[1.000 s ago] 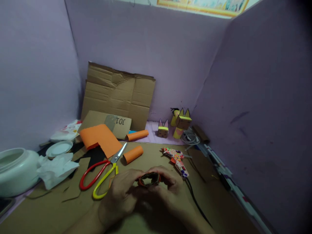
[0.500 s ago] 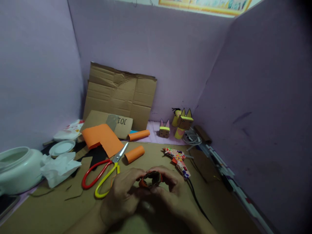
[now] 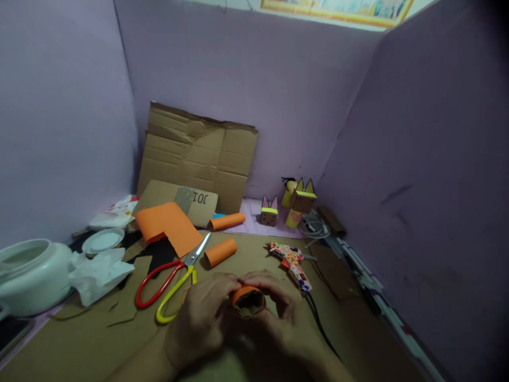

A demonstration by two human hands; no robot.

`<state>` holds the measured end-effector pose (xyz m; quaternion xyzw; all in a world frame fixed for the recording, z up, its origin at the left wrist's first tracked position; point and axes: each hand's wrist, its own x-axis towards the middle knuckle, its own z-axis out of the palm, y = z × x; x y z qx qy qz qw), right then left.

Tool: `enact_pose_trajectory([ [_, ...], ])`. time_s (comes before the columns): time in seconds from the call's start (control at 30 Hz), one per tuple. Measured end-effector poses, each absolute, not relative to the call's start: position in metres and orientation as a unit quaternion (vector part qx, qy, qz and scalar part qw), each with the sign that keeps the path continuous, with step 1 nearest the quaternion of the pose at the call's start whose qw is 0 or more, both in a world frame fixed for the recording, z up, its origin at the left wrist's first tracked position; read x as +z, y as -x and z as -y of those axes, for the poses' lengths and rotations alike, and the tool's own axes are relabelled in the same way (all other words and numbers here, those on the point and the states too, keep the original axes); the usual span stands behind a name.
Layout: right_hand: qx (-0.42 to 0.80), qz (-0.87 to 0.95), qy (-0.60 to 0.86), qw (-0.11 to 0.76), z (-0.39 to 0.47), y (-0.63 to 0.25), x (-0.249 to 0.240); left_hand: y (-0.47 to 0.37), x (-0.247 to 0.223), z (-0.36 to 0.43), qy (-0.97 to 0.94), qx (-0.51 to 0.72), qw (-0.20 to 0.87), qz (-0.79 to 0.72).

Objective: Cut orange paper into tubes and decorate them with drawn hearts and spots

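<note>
Between both hands is an orange-covered cardboard tube [image 3: 244, 293], its open end tilted toward me and showing a brown corrugated inside. My left hand [image 3: 204, 313] is closed around its left side. My right hand [image 3: 280, 307] grips the other side, fingertips along the top rim and thumb below. Two more orange tubes lie beyond the hands, a nearer one [image 3: 221, 252] and a farther one [image 3: 227, 221]. Scissors [image 3: 185, 268] with red and yellow handles rest left of them, blades partly apart. A flower-patterned glue gun [image 3: 292, 261] lies beyond my right hand.
An orange sheet [image 3: 170, 225] lies behind the scissors. Cardboard pieces [image 3: 199, 154] lean on the back wall. At left are a white pot [image 3: 34, 276], a lid [image 3: 103, 241] and crumpled tissue [image 3: 101, 276]. Cardboard animal figures [image 3: 303, 202] and a coiled cable [image 3: 314, 227] stand at back right.
The tube in my hands has tipped, so its open end now faces me more and more of its orange upper side shows. Both hands stay in nearly the same place.
</note>
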<state>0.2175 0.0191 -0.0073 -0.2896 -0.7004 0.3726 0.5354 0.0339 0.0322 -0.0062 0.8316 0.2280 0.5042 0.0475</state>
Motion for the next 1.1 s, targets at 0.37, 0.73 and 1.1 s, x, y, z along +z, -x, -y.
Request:
enact_pose_trajectory([
  [0.37,0.333,0.722,0.279,0.538,-0.018,-0.218,-0.004,-0.033,-0.012,-0.036,-0.842,0.491,0.065,-0.213],
  [0.73,0.333,0.729,0.288,0.525,-0.015,-0.216,0.002,-0.031,-0.013,-0.034,-0.845,0.473,0.081,-0.235],
  [1.1,0.477,0.629,0.327,0.519,-0.017,-0.215,-0.005,-0.034,-0.011,-0.031,-0.828,0.485,0.091,-0.264],
])
